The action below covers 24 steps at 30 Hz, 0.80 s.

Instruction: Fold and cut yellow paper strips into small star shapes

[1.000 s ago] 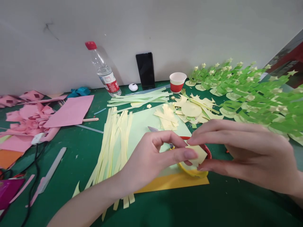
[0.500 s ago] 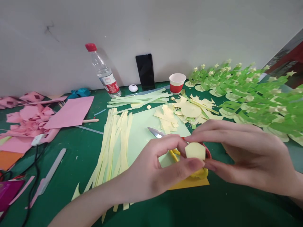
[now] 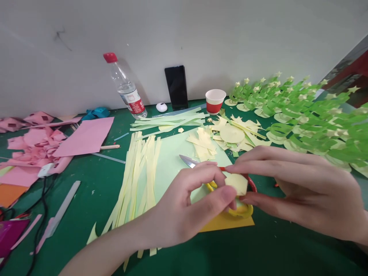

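Note:
A small pale-yellow folded paper pentagon (image 3: 238, 183) is held between my two hands. My left hand (image 3: 198, 207) pinches its left side, the thumb lying over its front. My right hand (image 3: 304, 188) grips the right side, with fingers near the top edge and the thumb at the bottom corner. Beneath my hands lie scissors (image 3: 188, 161) with red and yellow handles, partly hidden. They rest on a light green sheet (image 3: 172, 153) and an orange-yellow sheet (image 3: 230, 223). Left of my left hand, long pale-yellow paper strips (image 3: 146, 172) are spread out.
Yellow paper scraps (image 3: 232, 133) and green strips (image 3: 169, 122) lie beyond my hands. Along the wall stand a bottle (image 3: 129, 94), a phone (image 3: 176, 88) and a paper cup (image 3: 215, 101). Green paper plants with stars (image 3: 316, 115) fill the right; pink paper (image 3: 86, 136) lies left.
The pentagon has tilted and turned slightly between my fingers. My left thumb has drawn back to the left across it, and my right thumb has shifted a little left.

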Available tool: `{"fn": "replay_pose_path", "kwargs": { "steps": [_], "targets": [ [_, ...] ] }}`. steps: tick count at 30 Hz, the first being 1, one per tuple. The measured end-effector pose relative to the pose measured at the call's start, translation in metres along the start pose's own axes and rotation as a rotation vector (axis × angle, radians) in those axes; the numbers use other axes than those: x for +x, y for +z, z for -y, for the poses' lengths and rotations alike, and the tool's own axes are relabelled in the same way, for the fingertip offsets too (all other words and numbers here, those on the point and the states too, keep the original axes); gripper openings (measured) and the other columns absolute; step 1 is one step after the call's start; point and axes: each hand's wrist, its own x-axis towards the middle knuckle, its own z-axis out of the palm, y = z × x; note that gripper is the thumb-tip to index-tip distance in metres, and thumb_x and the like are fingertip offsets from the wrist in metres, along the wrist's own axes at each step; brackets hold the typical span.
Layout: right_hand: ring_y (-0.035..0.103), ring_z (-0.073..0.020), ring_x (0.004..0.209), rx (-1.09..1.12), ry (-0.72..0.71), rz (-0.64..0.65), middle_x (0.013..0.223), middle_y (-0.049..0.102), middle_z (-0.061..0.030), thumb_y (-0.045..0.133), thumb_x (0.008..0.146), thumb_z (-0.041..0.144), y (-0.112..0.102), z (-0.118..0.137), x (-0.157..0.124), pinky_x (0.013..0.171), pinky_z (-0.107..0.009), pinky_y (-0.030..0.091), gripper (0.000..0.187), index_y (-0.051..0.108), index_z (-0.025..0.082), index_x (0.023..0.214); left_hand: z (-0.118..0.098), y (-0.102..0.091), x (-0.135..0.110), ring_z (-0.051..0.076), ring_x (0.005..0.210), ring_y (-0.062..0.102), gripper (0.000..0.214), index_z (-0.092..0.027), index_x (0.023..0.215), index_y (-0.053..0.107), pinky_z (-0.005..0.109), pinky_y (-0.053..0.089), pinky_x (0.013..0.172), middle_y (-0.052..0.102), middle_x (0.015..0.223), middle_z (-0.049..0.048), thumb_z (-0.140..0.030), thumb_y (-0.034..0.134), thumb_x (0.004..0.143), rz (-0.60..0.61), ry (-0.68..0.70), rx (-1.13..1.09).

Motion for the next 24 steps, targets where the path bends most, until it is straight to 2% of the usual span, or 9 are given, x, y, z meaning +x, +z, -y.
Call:
{"fn": "replay_pose_path", "kwargs": {
  "steps": [3, 5, 11, 15, 18, 21, 24],
  "targets": [
    [0.064, -0.0109, 0.076, -0.006, 0.011, -0.004, 0.087, 0.064, -0.0013, 0.053, 0.089, 0.022, 0.0, 0.0011, -0.0009, 0.069, -0.014, 0.054, 0.022, 0.056, 0.025, 0.11, 0.0004, 0.0009, -0.0008, 0.012, 0.073, 0.056, 0.027, -0.02, 0.061, 0.049, 0.028, 0.03, 0.1, 0.057, 0.065, -0.0035, -0.027, 0.047, 0.087, -0.005, 0.053, 0.016],
    [0.064, -0.011, 0.075, -0.027, 0.031, -0.009, 0.085, 0.064, -0.0016, 0.051, 0.089, 0.023, 0.0007, 0.0019, -0.0029, 0.066, -0.013, 0.054, 0.021, 0.056, 0.025, 0.11, 0.0008, 0.0019, -0.0008, 0.011, 0.068, 0.056, 0.029, -0.02, 0.058, 0.047, 0.028, 0.025, 0.105, 0.057, 0.062, -0.0049, -0.026, 0.047, 0.087, -0.008, 0.069, 0.028],
    [0.062, -0.0116, 0.063, -0.152, 0.0, -0.024, 0.084, 0.064, -0.002, 0.048, 0.09, 0.024, 0.0014, 0.004, -0.0053, 0.061, -0.018, 0.055, 0.021, 0.056, 0.027, 0.11, 0.0034, 0.0024, 0.0015, 0.012, 0.07, 0.056, 0.03, -0.019, 0.055, 0.046, 0.029, 0.03, 0.102, 0.054, 0.055, -0.0055, -0.022, 0.048, 0.085, -0.033, 0.063, 0.065],
    [0.062, -0.0101, 0.065, -0.116, -0.018, -0.002, 0.087, 0.064, -0.0025, 0.046, 0.091, 0.022, 0.0008, 0.0041, -0.0032, 0.06, -0.015, 0.054, 0.021, 0.054, 0.024, 0.111, 0.0031, 0.0009, 0.0029, 0.014, 0.076, 0.056, 0.024, -0.02, 0.061, 0.05, 0.027, 0.04, 0.088, 0.053, 0.056, -0.0045, -0.026, 0.051, 0.084, -0.048, 0.047, 0.069],
    [0.061, -0.0091, 0.064, -0.12, -0.03, -0.001, 0.086, 0.063, -0.0024, 0.046, 0.092, 0.022, 0.0007, 0.0035, -0.0033, 0.059, -0.014, 0.053, 0.018, 0.055, 0.022, 0.108, 0.0021, 0.0003, 0.0023, 0.014, 0.082, 0.057, 0.023, -0.02, 0.063, 0.051, 0.024, 0.041, 0.08, 0.055, 0.061, -0.0039, -0.024, 0.05, 0.086, -0.03, 0.035, 0.057],
    [0.059, -0.0088, 0.058, -0.152, -0.023, -0.01, 0.084, 0.063, -0.0023, 0.046, 0.092, 0.024, 0.0004, 0.0031, -0.0044, 0.054, -0.015, 0.052, 0.02, 0.055, 0.023, 0.11, 0.0033, 0.0007, 0.001, 0.013, 0.082, 0.056, 0.023, -0.02, 0.065, 0.051, 0.024, 0.04, 0.084, 0.055, 0.063, -0.0044, -0.023, 0.049, 0.087, -0.022, 0.057, 0.072],
    [0.058, -0.0088, 0.056, -0.156, -0.024, -0.005, 0.083, 0.063, -0.0022, 0.046, 0.092, 0.025, -0.0002, 0.0033, -0.0048, 0.053, -0.016, 0.052, 0.019, 0.056, 0.024, 0.108, 0.0062, 0.001, 0.0006, 0.012, 0.076, 0.056, 0.022, -0.02, 0.066, 0.05, 0.027, 0.034, 0.096, 0.054, 0.061, -0.0062, -0.021, 0.048, 0.087, -0.02, 0.109, 0.082]
  ]
}}
